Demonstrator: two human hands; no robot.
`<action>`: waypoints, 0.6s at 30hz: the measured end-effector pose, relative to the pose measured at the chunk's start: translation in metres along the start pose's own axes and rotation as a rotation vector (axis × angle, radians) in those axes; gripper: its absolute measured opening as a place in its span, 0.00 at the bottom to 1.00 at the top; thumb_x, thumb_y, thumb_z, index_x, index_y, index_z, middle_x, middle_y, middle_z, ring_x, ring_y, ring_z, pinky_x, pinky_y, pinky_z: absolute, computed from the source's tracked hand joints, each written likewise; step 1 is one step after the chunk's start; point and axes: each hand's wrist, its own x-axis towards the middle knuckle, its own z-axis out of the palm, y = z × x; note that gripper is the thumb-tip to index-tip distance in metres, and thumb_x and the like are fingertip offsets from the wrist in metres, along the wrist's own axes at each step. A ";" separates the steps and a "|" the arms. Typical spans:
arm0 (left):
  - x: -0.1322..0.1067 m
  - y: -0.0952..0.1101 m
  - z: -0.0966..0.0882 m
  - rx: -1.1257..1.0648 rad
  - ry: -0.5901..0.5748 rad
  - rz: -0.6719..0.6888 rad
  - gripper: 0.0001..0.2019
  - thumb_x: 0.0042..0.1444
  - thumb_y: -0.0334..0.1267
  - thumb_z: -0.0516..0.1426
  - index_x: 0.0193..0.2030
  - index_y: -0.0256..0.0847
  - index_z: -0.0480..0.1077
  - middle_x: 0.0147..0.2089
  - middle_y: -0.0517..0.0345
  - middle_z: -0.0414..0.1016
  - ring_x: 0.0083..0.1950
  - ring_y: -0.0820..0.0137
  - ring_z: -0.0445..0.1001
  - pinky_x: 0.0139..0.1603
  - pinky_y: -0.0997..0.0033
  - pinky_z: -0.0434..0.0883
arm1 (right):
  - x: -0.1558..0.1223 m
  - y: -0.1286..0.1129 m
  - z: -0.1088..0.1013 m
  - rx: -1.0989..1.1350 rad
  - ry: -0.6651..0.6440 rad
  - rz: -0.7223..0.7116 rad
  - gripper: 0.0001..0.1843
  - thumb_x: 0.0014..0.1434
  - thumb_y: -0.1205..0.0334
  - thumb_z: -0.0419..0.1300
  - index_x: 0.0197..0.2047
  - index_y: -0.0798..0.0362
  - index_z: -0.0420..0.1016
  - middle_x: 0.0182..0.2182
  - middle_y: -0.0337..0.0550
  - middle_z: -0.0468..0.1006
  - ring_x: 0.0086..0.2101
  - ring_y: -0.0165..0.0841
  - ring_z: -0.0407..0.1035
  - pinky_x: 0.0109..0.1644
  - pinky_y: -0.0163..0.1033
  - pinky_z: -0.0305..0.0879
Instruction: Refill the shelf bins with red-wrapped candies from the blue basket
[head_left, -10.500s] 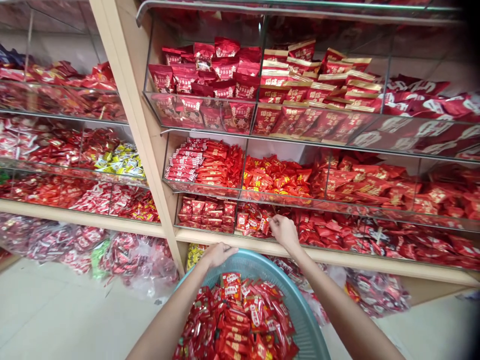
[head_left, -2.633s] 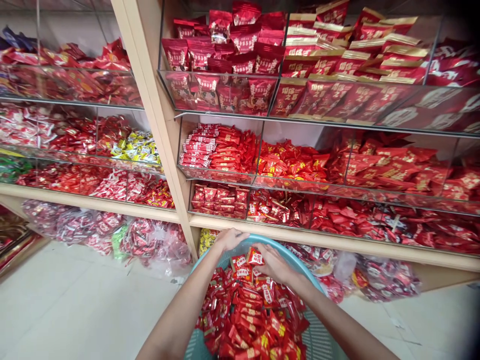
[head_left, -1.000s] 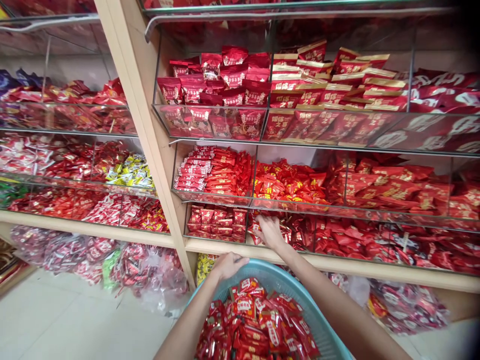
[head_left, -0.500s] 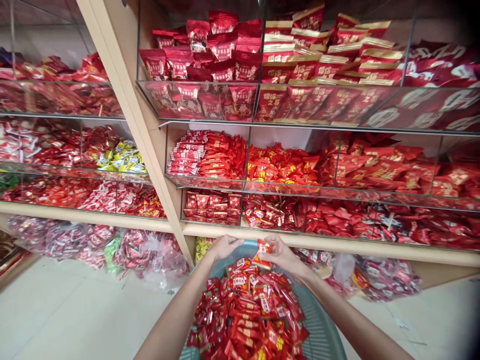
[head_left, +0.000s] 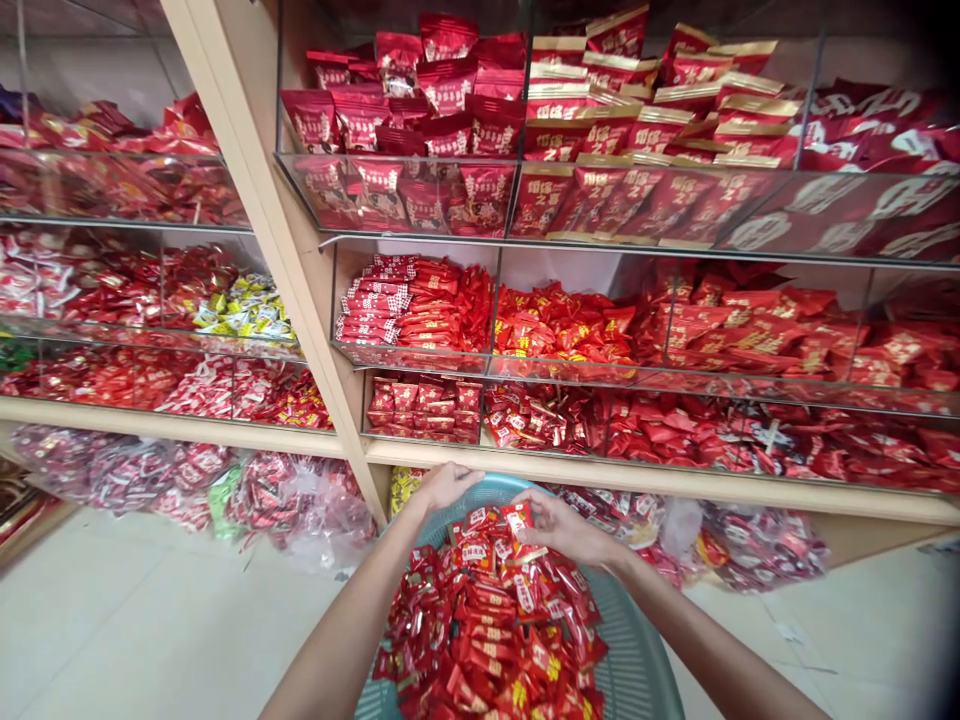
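Note:
A teal plastic basket (head_left: 641, 640) holds a heap of small red candy packets (head_left: 491, 620), some with yellow or white lettering. My left hand (head_left: 448, 484) is closed on the far-left rim of the basket. Between the thumb and fingers of my right hand (head_left: 559, 528) is a red-and-white candy packet (head_left: 517, 522), held low over the far side of the heap. The packet's right end is hidden by my fingers.
Wooden shelving (head_left: 247, 220) rises ahead, its clear-fronted bins full of wrapped sweets. A wooden ledge (head_left: 675, 470) runs just beyond the basket. Plastic bags of sweets (head_left: 292, 500) lie beneath the shelves, on pale floor tiles (head_left: 150, 620).
My right hand has moved down with the packet, from near the far rim to the top of the heap. My left hand stays at the rim.

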 end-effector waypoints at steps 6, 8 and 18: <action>0.000 0.002 0.000 0.119 0.002 0.051 0.30 0.53 0.64 0.47 0.26 0.37 0.73 0.20 0.63 0.63 0.25 0.73 0.59 0.28 0.75 0.51 | 0.007 0.004 0.006 -0.234 -0.087 0.079 0.33 0.45 0.57 0.67 0.53 0.49 0.59 0.30 0.31 0.63 0.27 0.25 0.58 0.31 0.32 0.58; 0.000 0.002 0.000 0.121 -0.001 0.058 0.30 0.53 0.64 0.47 0.25 0.37 0.72 0.20 0.63 0.63 0.25 0.74 0.59 0.28 0.75 0.51 | 0.011 0.006 0.008 -0.278 -0.143 0.111 0.29 0.43 0.62 0.68 0.48 0.51 0.62 0.28 0.29 0.62 0.26 0.24 0.57 0.30 0.31 0.56; -0.002 0.003 -0.001 0.100 -0.013 0.062 0.30 0.54 0.63 0.47 0.26 0.36 0.73 0.22 0.63 0.65 0.26 0.74 0.59 0.28 0.76 0.53 | 0.028 0.022 0.030 -0.725 -0.121 0.056 0.19 0.47 0.70 0.63 0.45 0.52 0.73 0.34 0.39 0.73 0.34 0.30 0.65 0.39 0.35 0.63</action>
